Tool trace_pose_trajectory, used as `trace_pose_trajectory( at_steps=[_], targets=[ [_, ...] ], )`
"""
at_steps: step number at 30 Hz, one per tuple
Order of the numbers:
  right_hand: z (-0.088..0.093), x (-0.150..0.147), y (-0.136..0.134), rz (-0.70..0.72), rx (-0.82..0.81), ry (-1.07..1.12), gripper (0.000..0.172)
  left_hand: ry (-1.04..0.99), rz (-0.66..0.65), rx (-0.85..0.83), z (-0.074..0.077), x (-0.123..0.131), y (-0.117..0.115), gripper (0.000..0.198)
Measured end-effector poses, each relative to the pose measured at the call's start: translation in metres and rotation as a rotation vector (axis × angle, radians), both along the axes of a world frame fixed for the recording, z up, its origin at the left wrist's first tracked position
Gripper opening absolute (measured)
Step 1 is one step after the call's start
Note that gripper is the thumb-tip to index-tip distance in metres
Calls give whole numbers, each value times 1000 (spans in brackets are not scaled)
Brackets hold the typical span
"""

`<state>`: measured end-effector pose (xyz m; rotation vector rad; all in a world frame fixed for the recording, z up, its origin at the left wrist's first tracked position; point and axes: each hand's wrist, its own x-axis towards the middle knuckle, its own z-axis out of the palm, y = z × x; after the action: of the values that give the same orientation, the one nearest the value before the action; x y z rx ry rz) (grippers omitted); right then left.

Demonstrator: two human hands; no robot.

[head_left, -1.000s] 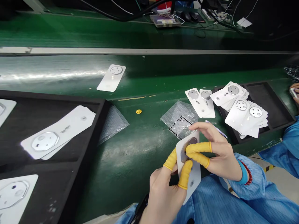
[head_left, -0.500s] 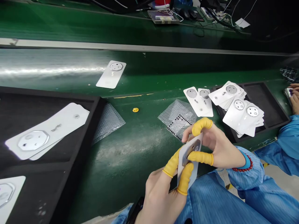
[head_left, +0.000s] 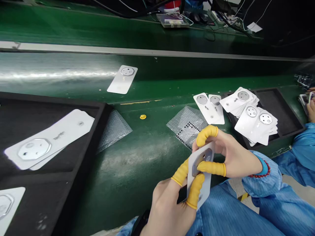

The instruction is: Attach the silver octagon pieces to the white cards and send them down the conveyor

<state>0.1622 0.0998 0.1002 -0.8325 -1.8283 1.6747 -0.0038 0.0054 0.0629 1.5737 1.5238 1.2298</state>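
Both my hands hold one white flat panel with a grey octagonal window, upright near the front edge of the green bench. My left hand pinches its lower part between thumb and forefinger in yellow finger cots. My right hand grips the top with a yellow-cotted forefinger over the edge, and another cotted finger presses on the grey window. A sheet of small black dots under bubble wrap lies just beyond my hands.
A black tray at right holds fanned white panels; two more panels lie beside it. A black tray at left holds panels. One panel lies on the conveyor belt. A yellow finger cot rests on the bench. Another person's hand works at far right.
My right forefinger lifted off the grey window and hooked over the panel's top edge. The panel stayed between both hands. The lone panel on the belt shifted slightly right.
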Motion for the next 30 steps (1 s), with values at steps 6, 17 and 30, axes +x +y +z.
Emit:
trace_pose_trajectory(
  at_steps=[6, 17, 30],
  targets=[
    [-7, -1, 7, -35, -95, 140, 33, -289, -148, -172, 13, 1, 13, 11],
    [-5, 4, 10, 13, -247, 105, 35, -463, -214, -349, 20, -3, 20, 17],
    [4, 4, 11, 56, -203, -1, 41, -322, -231, -196, 17, -3, 16, 12]
  ],
)
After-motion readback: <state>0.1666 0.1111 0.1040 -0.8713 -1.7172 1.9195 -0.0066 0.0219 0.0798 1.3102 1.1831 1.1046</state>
